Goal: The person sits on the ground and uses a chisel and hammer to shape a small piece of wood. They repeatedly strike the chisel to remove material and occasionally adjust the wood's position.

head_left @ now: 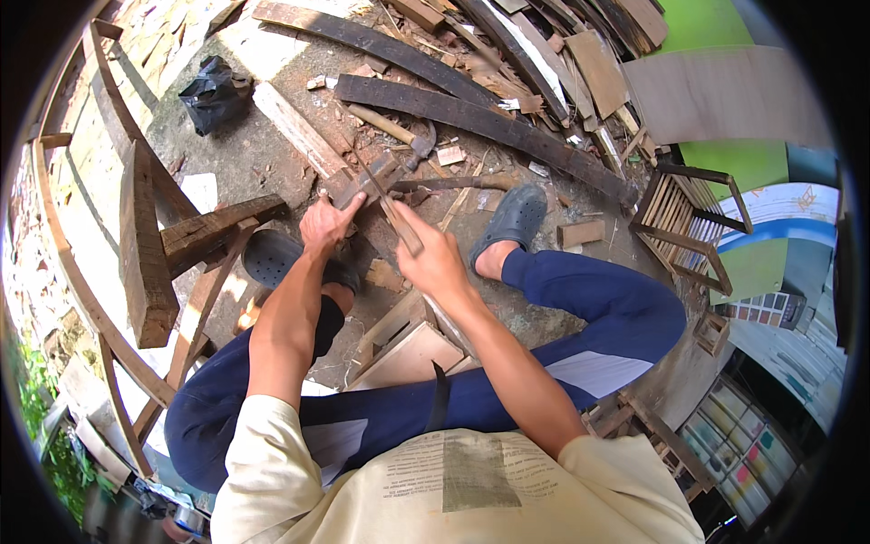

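A narrow dark-bladed tool with a wooden handle (404, 230) is gripped in my right hand (431, 263); its blade slants up and left across a small wooden block (379, 171). From the left, my left hand (326, 223) holds the block's near end, with the thumb along its edge. A long pale timber (299, 131) runs away from the block toward the upper left. Just beyond lies a claw hammer (385, 125) with a wooden handle. Another tool with a brown handle (489, 182) rests to the right of the block, partly under other scraps.
Long dark planks (471, 127) and piled offcuts lie ahead. A black plastic bag (214, 94) sits at the far left. Curved wooden frames (136, 208) stand on the left, a slatted wooden rack (689, 222) on the right. A wooden box (408, 349) lies between my legs.
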The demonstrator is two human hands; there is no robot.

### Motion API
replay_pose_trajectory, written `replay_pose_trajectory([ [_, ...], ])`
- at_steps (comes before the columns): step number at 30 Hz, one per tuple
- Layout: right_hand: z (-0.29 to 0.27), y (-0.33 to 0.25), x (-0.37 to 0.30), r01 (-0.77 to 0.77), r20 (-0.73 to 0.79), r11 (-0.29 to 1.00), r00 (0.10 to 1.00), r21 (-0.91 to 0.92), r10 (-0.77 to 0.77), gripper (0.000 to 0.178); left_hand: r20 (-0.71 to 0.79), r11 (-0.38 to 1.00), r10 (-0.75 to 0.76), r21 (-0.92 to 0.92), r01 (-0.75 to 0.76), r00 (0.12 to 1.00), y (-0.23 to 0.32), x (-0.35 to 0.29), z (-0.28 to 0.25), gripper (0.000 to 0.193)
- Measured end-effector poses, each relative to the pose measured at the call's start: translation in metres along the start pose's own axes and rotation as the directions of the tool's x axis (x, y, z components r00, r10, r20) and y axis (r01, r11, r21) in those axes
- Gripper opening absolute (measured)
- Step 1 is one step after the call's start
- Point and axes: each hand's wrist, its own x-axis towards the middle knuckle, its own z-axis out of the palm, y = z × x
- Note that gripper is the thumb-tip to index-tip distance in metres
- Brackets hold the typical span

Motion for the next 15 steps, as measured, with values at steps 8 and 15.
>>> replay_pose_trajectory([
  [8, -0.051, -0.017, -0.117, 0.011, 0.031, 1.000, 0.999, 0.011, -0.011, 0.073, 0.004, 0.999, -0.034, 0.010, 0.034, 0.999, -0.007, 0.004, -0.004, 0.113],
  [15, 0.026, 0.030, 0.039, 0.082, -0.032, 0.992, 0.996, 0.095, -0.079, 0.065, 0.058, 0.999, -0.039, 0.029, 0.037, 0.998, 0.006, 0.009, -0.014, 0.106],
])
